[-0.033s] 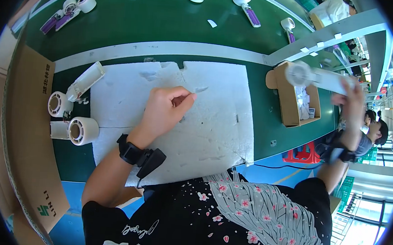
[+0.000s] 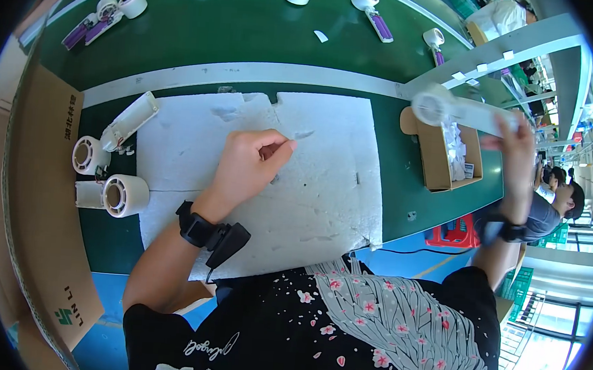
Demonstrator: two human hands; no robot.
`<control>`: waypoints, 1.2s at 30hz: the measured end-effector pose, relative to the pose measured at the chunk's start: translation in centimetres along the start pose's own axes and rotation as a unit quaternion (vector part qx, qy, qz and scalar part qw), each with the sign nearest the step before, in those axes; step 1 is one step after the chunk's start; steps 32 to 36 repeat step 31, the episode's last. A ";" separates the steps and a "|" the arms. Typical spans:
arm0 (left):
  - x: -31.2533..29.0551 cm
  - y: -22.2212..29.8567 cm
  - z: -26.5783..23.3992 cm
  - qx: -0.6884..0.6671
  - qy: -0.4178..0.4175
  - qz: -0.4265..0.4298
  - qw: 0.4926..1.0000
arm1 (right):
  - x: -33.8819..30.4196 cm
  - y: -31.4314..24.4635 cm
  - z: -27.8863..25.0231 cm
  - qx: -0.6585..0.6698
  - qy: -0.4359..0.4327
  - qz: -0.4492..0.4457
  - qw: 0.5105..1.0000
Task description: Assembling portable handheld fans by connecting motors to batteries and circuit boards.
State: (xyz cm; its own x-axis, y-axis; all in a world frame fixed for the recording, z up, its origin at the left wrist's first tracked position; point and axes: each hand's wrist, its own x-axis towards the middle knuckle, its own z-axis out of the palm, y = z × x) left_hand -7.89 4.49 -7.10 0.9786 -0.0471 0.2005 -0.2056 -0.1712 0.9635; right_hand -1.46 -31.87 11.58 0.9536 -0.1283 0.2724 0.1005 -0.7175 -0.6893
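My right hand (image 2: 516, 135) is raised at the right, blurred by motion, closed round the handle of a white device with a round ring-shaped head (image 2: 434, 105). That head hangs over the far end of an open cardboard box (image 2: 438, 160). Over the white foam sheet (image 2: 324, 187) my left hand (image 2: 253, 161) is curled into a loose fist, thumb against forefinger, with nothing showing in it. Left of the foam lie a white handle shell (image 2: 130, 122) and white round heads (image 2: 126, 197), with small wired parts between them.
Small white pieces fill part of the box. A tall cardboard wall (image 2: 42, 188) stands along the left. Beyond a pale rail (image 2: 249, 74), a green surface holds several white heads, some with purple-filled handles (image 2: 380, 27). A person (image 2: 549, 209) sits at the far right near a red stool (image 2: 457, 232).
My right hand has shifted left with the white device, bringing its head closer over the cardboard box. The left hand has stayed in place.
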 end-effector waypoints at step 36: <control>0.9 0.2 -1.3 0.119 -0.017 0.074 0.990 | 27.7 -9.4 42.5 -0.323 -0.220 -0.434 0.812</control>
